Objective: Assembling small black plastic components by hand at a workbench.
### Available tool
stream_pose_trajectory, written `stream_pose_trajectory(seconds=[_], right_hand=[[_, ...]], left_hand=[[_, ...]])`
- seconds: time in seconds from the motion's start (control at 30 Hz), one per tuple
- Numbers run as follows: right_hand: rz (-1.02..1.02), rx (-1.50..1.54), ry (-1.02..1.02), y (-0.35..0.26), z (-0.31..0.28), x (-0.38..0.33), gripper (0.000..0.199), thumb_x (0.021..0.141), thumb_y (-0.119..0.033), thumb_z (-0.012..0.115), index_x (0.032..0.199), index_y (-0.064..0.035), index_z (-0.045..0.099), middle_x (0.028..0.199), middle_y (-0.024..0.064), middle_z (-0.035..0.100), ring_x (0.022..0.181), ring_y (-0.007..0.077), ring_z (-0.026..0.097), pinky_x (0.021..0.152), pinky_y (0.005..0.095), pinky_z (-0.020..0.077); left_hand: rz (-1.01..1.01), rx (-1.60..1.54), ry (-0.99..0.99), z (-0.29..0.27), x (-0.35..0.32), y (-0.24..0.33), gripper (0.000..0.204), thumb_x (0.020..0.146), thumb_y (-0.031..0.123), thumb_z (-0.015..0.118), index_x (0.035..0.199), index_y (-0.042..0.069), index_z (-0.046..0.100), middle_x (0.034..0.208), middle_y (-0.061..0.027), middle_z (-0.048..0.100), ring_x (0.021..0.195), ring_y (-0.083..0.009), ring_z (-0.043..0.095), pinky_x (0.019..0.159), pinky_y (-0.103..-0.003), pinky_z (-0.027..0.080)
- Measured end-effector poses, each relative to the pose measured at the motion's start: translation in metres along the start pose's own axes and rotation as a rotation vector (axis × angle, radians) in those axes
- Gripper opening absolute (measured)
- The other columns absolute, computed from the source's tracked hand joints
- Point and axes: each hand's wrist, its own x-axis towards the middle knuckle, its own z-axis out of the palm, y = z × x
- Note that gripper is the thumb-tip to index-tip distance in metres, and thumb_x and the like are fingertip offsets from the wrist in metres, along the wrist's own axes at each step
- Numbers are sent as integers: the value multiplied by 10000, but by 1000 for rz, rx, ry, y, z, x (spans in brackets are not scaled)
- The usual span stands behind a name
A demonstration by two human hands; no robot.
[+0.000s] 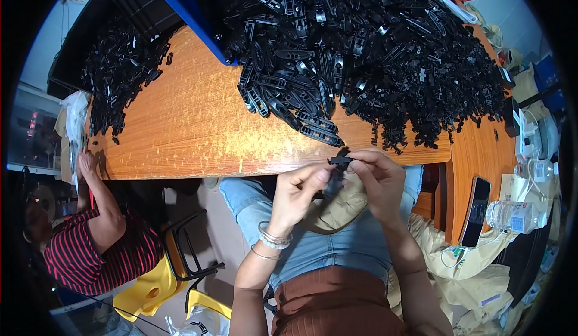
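My left hand and my right hand meet just below the near edge of the wooden table, over my lap. Both pinch one black plastic clip part, the left from below, the right from the top and side. Silver bangles circle my left wrist. A big heap of similar black plastic parts covers the far and right side of the table. A smaller heap of black parts lies at the table's left end.
A blue bin edge juts over the table at the back. A person in a red striped shirt sits at left beside a yellow chair. A phone and a water bottle lie on a side table at right.
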Motion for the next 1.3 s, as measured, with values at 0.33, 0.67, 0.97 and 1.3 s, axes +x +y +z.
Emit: stream_pose_trajectory(seconds=[0.33, 0.67, 0.97, 1.3], right_hand=[[-132, -192, -72, -8, -4, -8, 96, 852, 47, 574, 935, 45, 623, 963, 101, 603, 873, 128, 582, 769, 241, 465], [-201, -379, 2, 2, -10, -20, 95, 835, 64, 564, 914, 49, 614, 955, 109, 595, 851, 153, 579, 725, 236, 453], [188, 6, -150, 14, -14, -26, 237, 864, -74, 608, 1068, 41, 572, 855, 70, 642, 704, 109, 630, 626, 226, 456], [305, -61, -492, 20, -38, -14, 141, 877, -119, 619, 908, 9, 670, 883, 59, 659, 735, 135, 601, 697, 253, 466]], left_hand=[[-52, -8, -47, 8, 0, 0, 297, 773, -96, 676, 1044, -54, 562, 935, -131, 671, 791, -149, 667, 700, -249, 563], [-112, -112, -60, 12, -2, -2, 253, 815, -88, 633, 1057, -64, 562, 904, -151, 671, 774, -204, 690, 694, -253, 575], [-49, 2, -70, 10, 0, -5, 163, 806, -93, 632, 940, -30, 563, 830, -65, 629, 711, -121, 660, 616, -202, 538], [170, 672, -162, -18, 15, 6, 149, 845, 72, 643, 952, -24, 681, 789, -86, 674, 736, -151, 647, 651, -280, 514]])
